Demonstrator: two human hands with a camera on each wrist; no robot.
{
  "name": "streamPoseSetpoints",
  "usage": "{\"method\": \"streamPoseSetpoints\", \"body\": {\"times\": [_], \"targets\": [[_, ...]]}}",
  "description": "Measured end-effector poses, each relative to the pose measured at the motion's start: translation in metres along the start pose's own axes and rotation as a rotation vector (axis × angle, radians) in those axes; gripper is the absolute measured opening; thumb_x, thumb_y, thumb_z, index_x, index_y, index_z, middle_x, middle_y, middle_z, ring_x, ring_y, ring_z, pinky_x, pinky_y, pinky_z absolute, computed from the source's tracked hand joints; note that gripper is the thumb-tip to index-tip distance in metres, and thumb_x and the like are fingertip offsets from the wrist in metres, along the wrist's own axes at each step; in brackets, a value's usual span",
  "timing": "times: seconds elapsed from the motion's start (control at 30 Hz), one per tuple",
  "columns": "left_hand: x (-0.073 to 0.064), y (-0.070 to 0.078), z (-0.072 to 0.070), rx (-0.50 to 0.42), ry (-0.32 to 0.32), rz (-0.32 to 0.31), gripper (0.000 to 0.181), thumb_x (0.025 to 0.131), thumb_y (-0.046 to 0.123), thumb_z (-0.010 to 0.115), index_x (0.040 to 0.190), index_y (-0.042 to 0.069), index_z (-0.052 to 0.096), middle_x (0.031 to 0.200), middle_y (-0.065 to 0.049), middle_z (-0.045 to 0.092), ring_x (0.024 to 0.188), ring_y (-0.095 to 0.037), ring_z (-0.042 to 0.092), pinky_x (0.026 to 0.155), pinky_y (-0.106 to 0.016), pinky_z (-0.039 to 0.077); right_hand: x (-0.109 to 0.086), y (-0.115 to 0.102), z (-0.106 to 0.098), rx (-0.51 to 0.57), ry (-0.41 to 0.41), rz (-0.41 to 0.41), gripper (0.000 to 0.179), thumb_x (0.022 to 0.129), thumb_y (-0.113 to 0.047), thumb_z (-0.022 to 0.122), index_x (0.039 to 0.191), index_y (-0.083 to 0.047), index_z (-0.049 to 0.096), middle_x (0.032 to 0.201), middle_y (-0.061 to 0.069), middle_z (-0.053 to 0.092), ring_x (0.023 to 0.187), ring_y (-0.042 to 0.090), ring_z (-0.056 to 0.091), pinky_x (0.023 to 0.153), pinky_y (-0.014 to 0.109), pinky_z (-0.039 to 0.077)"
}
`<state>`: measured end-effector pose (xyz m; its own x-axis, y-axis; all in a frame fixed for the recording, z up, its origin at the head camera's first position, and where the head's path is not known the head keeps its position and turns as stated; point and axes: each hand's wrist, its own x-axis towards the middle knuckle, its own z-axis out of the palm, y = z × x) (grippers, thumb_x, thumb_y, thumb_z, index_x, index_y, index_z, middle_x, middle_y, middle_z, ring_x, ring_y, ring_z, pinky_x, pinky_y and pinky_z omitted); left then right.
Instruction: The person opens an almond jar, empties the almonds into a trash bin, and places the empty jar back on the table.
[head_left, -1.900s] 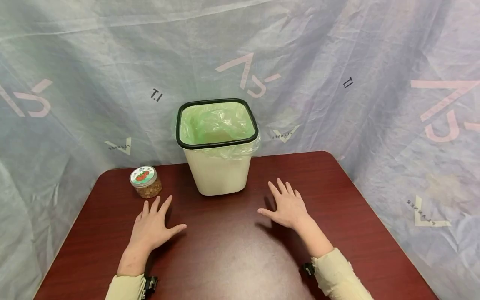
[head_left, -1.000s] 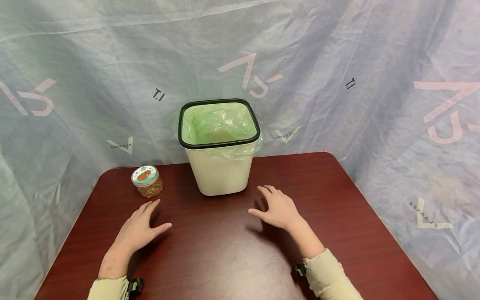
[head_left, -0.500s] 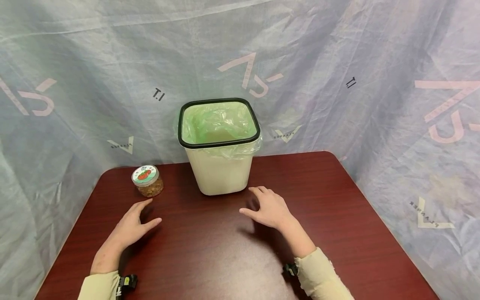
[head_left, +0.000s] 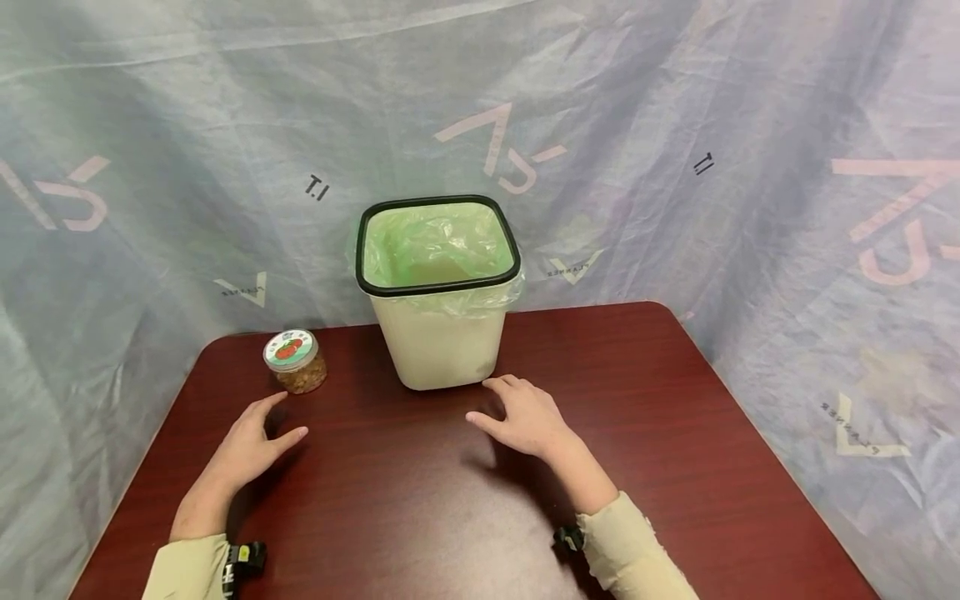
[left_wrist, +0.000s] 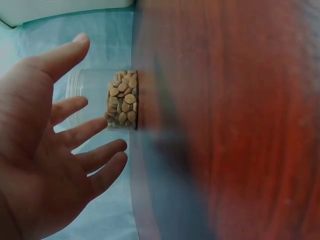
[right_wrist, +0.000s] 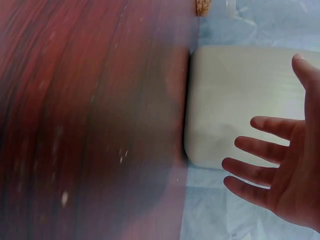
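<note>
Head view. One dark red-brown wood-grain table (head_left: pixel 420 500) with rounded far corners. One cream tapered plastic bin (head_left: pixel 442 343), upright near the far edge, black-rimmed, with a translucent green plastic liner (head_left: pixel 457 237) inside and draped over the rim. One short, clear, round plastic jar (head_left: pixel 303 373), upright on the table, left of the bin and apart from it; white-and-green lid (head_left: pixel 289 349) with red fruit print. One left hand (head_left: pixel 243 446), thumb spread away from gently bent fingers, holding nothing, just beside the jar's near side. One right hand (head_left: pixel 531 421), likewise loosely spread and holding nothing, by the bin's lower right corner. Whether fingertips touch either vessel is hard to judge. Backing: grey-blue fabric backdrop (head_left: pixel 600 108), printed letters.

Left wrist view. Jar beyond the parted left fingers, partly filled with tan rounded pieces (left_wrist: pixel 123 100); table blurred.

Right wrist view. Right fingers separated before the bin's pale wall.
</note>
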<state>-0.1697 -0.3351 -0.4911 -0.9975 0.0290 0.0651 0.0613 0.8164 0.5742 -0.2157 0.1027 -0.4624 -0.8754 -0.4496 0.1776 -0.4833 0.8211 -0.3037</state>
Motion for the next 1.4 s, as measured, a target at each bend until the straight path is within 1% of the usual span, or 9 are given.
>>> {"method": "streamPoseSetpoints", "body": {"times": [0.17, 0.27, 0.43, 0.53, 0.73, 0.83, 0.97, 1.13, 1.4], "targets": [[0.010, 0.000, -0.004, -0.072, 0.050, -0.054, 0.096, 0.088, 0.044, 0.070, 0.149, -0.008, 0.018, 0.139, -0.039, 0.032, 0.124, -0.054, 0.037, 0.095, -0.066, 0.034, 0.003, -0.007, 0.000, 0.005, 0.016, -0.019, 0.073, 0.087, -0.073, 0.046, 0.129, -0.015, 0.061, 0.126, 0.003, 0.059, 0.113, 0.022, 0.057, 0.087, 0.042, 0.049], [0.016, -0.002, -0.004, -0.114, 0.073, -0.085, 0.100, 0.087, 0.044, 0.070, 0.150, -0.007, 0.012, 0.140, -0.040, 0.030, 0.125, -0.056, 0.036, 0.095, -0.066, 0.034, 0.005, -0.011, 0.000, 0.006, 0.024, -0.034, 0.071, 0.088, -0.072, 0.045, 0.128, -0.015, 0.062, 0.125, 0.003, 0.060, 0.112, 0.021, 0.058, 0.086, 0.042, 0.050], [0.024, -0.006, -0.003, -0.160, 0.101, -0.116, 0.105, 0.088, 0.045, 0.069, 0.153, -0.003, 0.001, 0.143, -0.040, 0.026, 0.127, -0.057, 0.033, 0.095, -0.067, 0.033, 0.007, -0.015, 0.001, 0.017, 0.006, -0.052, 0.069, 0.088, -0.071, 0.046, 0.128, -0.016, 0.062, 0.126, 0.001, 0.060, 0.112, 0.021, 0.058, 0.087, 0.041, 0.049], [0.028, -0.007, -0.001, -0.178, 0.130, -0.130, 0.109, 0.087, 0.043, 0.070, 0.153, -0.001, -0.004, 0.145, -0.039, 0.023, 0.127, -0.056, 0.032, 0.095, -0.066, 0.032, 0.008, -0.018, 0.002, 0.028, -0.007, -0.064, 0.068, 0.089, -0.069, 0.047, 0.127, -0.016, 0.062, 0.125, 0.001, 0.060, 0.112, 0.020, 0.058, 0.087, 0.041, 0.049], [0.036, -0.011, 0.002, -0.222, 0.192, -0.169, 0.111, 0.085, 0.040, 0.074, 0.153, -0.001, -0.004, 0.147, -0.038, 0.020, 0.128, -0.055, 0.030, 0.097, -0.066, 0.031, 0.010, -0.026, 0.005, 0.045, -0.049, -0.092, 0.068, 0.089, -0.069, 0.046, 0.129, -0.016, 0.061, 0.127, -0.001, 0.059, 0.116, 0.017, 0.056, 0.088, 0.041, 0.049], [0.040, -0.013, 0.005, -0.233, 0.206, -0.192, 0.110, 0.084, 0.039, 0.075, 0.153, -0.001, -0.001, 0.147, -0.037, 0.021, 0.129, -0.054, 0.031, 0.098, -0.065, 0.032, 0.011, -0.031, 0.007, 0.048, -0.068, -0.096, 0.067, 0.089, -0.069, 0.046, 0.129, -0.017, 0.061, 0.128, -0.001, 0.059, 0.118, 0.016, 0.055, 0.090, 0.041, 0.048], [0.045, -0.014, 0.009, -0.239, 0.230, -0.219, 0.110, 0.083, 0.039, 0.076, 0.153, -0.002, 0.002, 0.148, -0.036, 0.023, 0.129, -0.052, 0.032, 0.099, -0.063, 0.032, 0.012, -0.037, 0.010, 0.062, -0.068, -0.110, 0.066, 0.089, -0.068, 0.048, 0.129, -0.017, 0.061, 0.128, -0.001, 0.059, 0.119, 0.016, 0.054, 0.092, 0.041, 0.048], [0.050, -0.012, 0.011, -0.265, 0.262, -0.225, 0.110, 0.082, 0.036, 0.077, 0.154, 0.001, 0.001, 0.151, -0.033, 0.019, 0.131, -0.052, 0.031, 0.101, -0.062, 0.031, 0.012, -0.044, 0.014, 0.085, -0.073, -0.133, 0.067, 0.089, -0.069, 0.047, 0.130, -0.018, 0.061, 0.128, -0.002, 0.059, 0.120, 0.014, 0.053, 0.092, 0.040, 0.047], [0.057, -0.009, 0.012, -0.298, 0.276, -0.236, 0.115, 0.081, 0.036, 0.079, 0.155, 0.006, -0.005, 0.155, -0.029, 0.012, 0.134, -0.050, 0.027, 0.104, -0.060, 0.028, 0.014, -0.057, 0.022, 0.112, -0.074, -0.178, 0.065, 0.088, -0.067, 0.053, 0.131, -0.018, 0.059, 0.127, -0.003, 0.059, 0.118, 0.012, 0.055, 0.092, 0.036, 0.047]]}}
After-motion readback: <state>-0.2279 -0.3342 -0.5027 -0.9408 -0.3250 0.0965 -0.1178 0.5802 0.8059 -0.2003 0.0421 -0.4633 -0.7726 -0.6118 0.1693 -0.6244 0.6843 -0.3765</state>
